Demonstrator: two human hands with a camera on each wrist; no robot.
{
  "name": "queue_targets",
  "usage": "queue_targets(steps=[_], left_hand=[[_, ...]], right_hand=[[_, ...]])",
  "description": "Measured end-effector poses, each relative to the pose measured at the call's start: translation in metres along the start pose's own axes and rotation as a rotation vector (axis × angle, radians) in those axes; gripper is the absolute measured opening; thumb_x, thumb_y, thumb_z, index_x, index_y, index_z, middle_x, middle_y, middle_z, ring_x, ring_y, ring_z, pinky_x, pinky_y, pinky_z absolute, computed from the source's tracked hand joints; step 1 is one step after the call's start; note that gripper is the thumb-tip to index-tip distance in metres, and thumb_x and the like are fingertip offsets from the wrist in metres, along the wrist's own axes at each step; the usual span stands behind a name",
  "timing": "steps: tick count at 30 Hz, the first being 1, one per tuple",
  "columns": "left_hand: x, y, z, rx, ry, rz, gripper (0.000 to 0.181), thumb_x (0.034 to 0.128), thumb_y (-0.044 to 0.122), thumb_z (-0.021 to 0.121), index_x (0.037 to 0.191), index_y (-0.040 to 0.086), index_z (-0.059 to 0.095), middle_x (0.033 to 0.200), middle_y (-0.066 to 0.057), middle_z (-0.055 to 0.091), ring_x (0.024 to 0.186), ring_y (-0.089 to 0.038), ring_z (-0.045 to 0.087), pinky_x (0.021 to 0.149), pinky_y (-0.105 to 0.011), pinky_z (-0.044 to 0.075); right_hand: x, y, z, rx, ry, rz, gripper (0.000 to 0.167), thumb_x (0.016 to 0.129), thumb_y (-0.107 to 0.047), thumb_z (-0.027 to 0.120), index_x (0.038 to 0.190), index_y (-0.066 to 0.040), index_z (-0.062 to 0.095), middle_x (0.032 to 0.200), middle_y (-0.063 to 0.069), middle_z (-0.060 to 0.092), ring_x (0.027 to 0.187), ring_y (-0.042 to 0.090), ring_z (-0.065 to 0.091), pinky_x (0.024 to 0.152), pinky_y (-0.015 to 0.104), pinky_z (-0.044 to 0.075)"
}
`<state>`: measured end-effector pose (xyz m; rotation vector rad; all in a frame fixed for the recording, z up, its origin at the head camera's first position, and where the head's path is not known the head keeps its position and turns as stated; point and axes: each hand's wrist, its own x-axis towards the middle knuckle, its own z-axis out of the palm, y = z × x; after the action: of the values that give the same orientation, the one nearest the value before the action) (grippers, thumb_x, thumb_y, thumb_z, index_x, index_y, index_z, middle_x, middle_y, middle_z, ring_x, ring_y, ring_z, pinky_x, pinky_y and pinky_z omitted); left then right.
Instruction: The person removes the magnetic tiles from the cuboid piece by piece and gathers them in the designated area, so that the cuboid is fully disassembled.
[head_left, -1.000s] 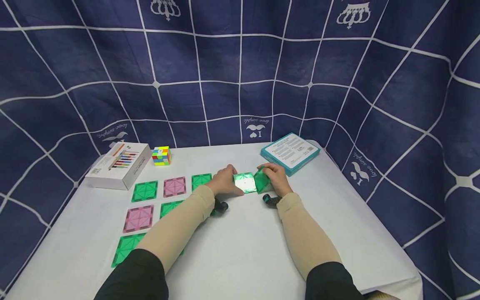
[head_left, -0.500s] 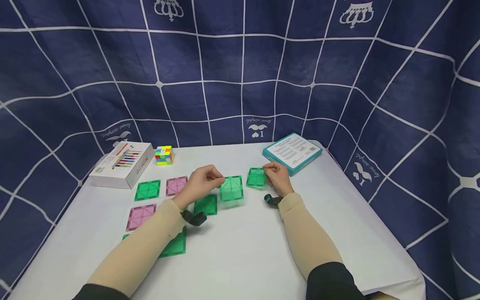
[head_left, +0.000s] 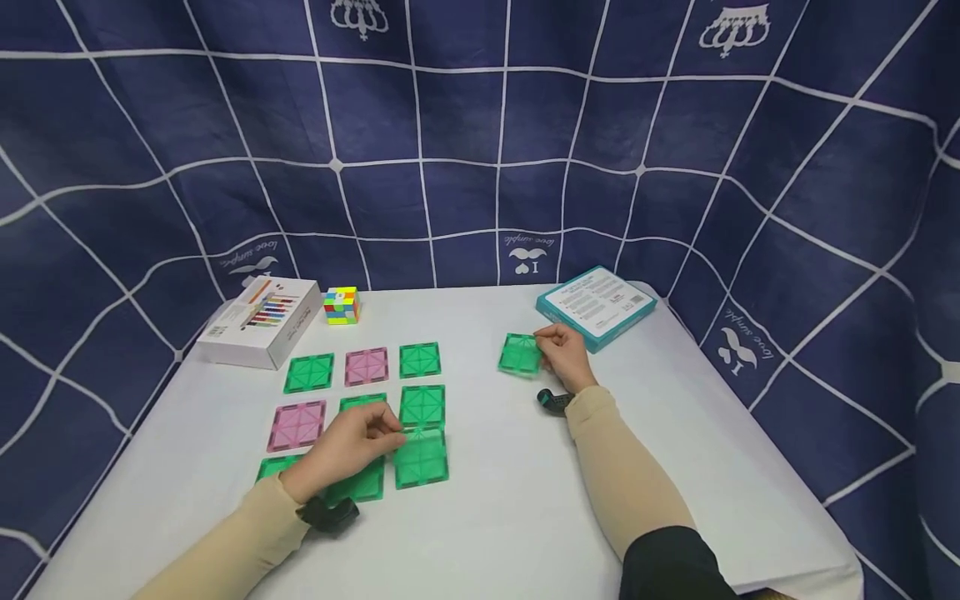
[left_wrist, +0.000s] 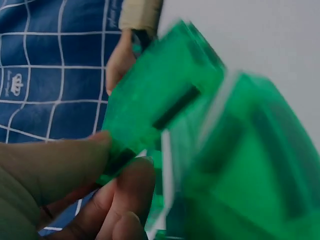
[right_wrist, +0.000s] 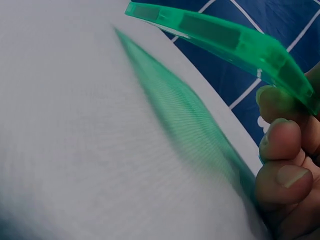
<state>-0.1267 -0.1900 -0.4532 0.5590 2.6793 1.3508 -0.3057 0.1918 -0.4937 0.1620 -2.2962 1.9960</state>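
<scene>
My left hand (head_left: 352,446) pinches a translucent green square magnetic tile (head_left: 422,462) by its left edge, at the near right corner of a grid of tiles. In the left wrist view, thumb and fingers grip that tile (left_wrist: 155,85) at a corner, while another green tile (left_wrist: 255,165) lies close beside it, blurred. Farther right, my right hand (head_left: 567,358) pinches a second green tile (head_left: 519,355) by its right side. The right wrist view has this tile (right_wrist: 215,37) tilted above the white table, casting a green tint below. Part of the grid's near row is hidden by my left hand.
Green tiles (head_left: 309,373) and pink tiles (head_left: 297,427) lie in rows on the white table (head_left: 517,500). Behind them are a white box (head_left: 258,321) and a puzzle cube (head_left: 342,306). A teal box (head_left: 596,307) lies back right, before a blue checked curtain (head_left: 450,125).
My left hand has drawn one green tile away from the right hand's tile and carried it left and nearer to the grid. The right hand has stayed nearly in place, holding its tile.
</scene>
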Motion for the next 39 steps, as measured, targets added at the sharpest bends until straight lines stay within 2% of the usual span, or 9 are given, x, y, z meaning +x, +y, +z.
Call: queue_targets(steps=[8, 12, 17, 21, 24, 27, 31, 35, 39], left_hand=[[0.004, -0.009, 0.012, 0.195, -0.006, 0.05, 0.009, 0.0933, 0.024, 0.078, 0.1, 0.025, 0.072, 0.087, 0.016, 0.066, 0.08, -0.003, 0.06, 0.073, -0.025, 0.054], [0.006, -0.01, 0.015, 0.273, 0.021, 0.092, 0.009, 0.0915, 0.023, 0.08, 0.099, 0.025, 0.074, 0.093, 0.017, 0.068, 0.089, -0.006, 0.06, 0.08, -0.032, 0.054], [0.009, -0.01, 0.02, 0.38, 0.069, 0.108, 0.015, 0.0868, 0.026, 0.084, 0.098, 0.025, 0.075, 0.093, 0.015, 0.066, 0.094, -0.011, 0.057, 0.087, -0.04, 0.047], [0.01, -0.01, 0.022, 0.399, 0.112, 0.101, 0.019, 0.0861, 0.032, 0.085, 0.101, 0.025, 0.074, 0.095, 0.012, 0.065, 0.098, -0.014, 0.056, 0.087, -0.041, 0.041], [0.011, -0.009, 0.018, 0.353, 0.24, 0.123, 0.017, 0.0894, 0.032, 0.082, 0.101, 0.024, 0.075, 0.097, 0.009, 0.068, 0.101, -0.017, 0.058, 0.089, -0.043, 0.041], [0.015, -0.008, 0.011, 0.264, 0.426, 0.158, 0.011, 0.0934, 0.027, 0.079, 0.101, 0.02, 0.075, 0.098, 0.004, 0.07, 0.101, -0.021, 0.06, 0.092, -0.046, 0.04], [0.018, -0.008, 0.001, 0.208, 0.551, 0.182, 0.009, 0.096, 0.022, 0.076, 0.102, 0.015, 0.075, 0.1, -0.001, 0.07, 0.104, -0.024, 0.06, 0.092, -0.047, 0.036], [0.019, -0.008, 0.0, 0.208, 0.543, 0.167, 0.012, 0.097, 0.026, 0.074, 0.104, 0.015, 0.075, 0.102, -0.002, 0.07, 0.107, -0.024, 0.059, 0.09, -0.046, 0.033], [0.019, -0.008, 0.003, 0.202, 0.52, 0.154, 0.013, 0.097, 0.027, 0.074, 0.103, 0.016, 0.075, 0.103, -0.001, 0.071, 0.11, -0.024, 0.059, 0.093, -0.048, 0.031]], right_hand=[[-0.005, 0.001, -0.003, 0.023, -0.002, 0.007, 0.018, 0.098, -0.013, 0.067, 0.112, -0.003, 0.068, 0.073, 0.003, 0.065, 0.053, 0.012, 0.053, 0.047, 0.022, 0.043], [-0.006, -0.008, 0.0, 0.1, -0.096, 0.021, 0.023, 0.097, -0.012, 0.068, 0.117, -0.001, 0.067, 0.077, 0.002, 0.069, 0.058, 0.012, 0.058, 0.052, 0.021, 0.049], [-0.014, -0.039, 0.02, 0.214, -0.507, 0.073, 0.033, 0.099, -0.002, 0.064, 0.131, 0.007, 0.062, 0.086, 0.002, 0.073, 0.065, 0.012, 0.065, 0.06, 0.025, 0.058], [-0.038, -0.073, 0.05, 0.116, -0.918, 0.068, 0.024, 0.096, 0.002, 0.064, 0.117, 0.014, 0.065, 0.085, 0.007, 0.076, 0.066, 0.019, 0.072, 0.063, 0.039, 0.063], [-0.067, -0.094, 0.078, -0.009, -1.18, 0.067, 0.013, 0.092, 0.002, 0.066, 0.102, 0.01, 0.064, 0.077, 0.014, 0.076, 0.065, 0.026, 0.075, 0.062, 0.046, 0.063], [-0.097, -0.107, 0.103, -0.136, -1.334, 0.117, 0.005, 0.091, 0.003, 0.067, 0.093, 0.003, 0.063, 0.072, 0.018, 0.075, 0.063, 0.028, 0.075, 0.06, 0.044, 0.063], [-0.123, -0.115, 0.119, -0.31, -1.343, 0.188, 0.012, 0.088, 0.005, 0.067, 0.081, -0.003, 0.064, 0.065, 0.017, 0.072, 0.056, 0.026, 0.073, 0.06, 0.039, 0.063], [-0.131, -0.113, 0.121, -0.432, -1.32, 0.216, 0.017, 0.086, 0.003, 0.069, 0.07, 0.0, 0.067, 0.06, 0.017, 0.07, 0.05, 0.025, 0.07, 0.062, 0.034, 0.062], [-0.133, -0.107, 0.12, -0.463, -1.387, 0.232, 0.019, 0.087, 0.002, 0.071, 0.068, 0.002, 0.07, 0.059, 0.017, 0.068, 0.048, 0.022, 0.067, 0.058, 0.029, 0.059]])
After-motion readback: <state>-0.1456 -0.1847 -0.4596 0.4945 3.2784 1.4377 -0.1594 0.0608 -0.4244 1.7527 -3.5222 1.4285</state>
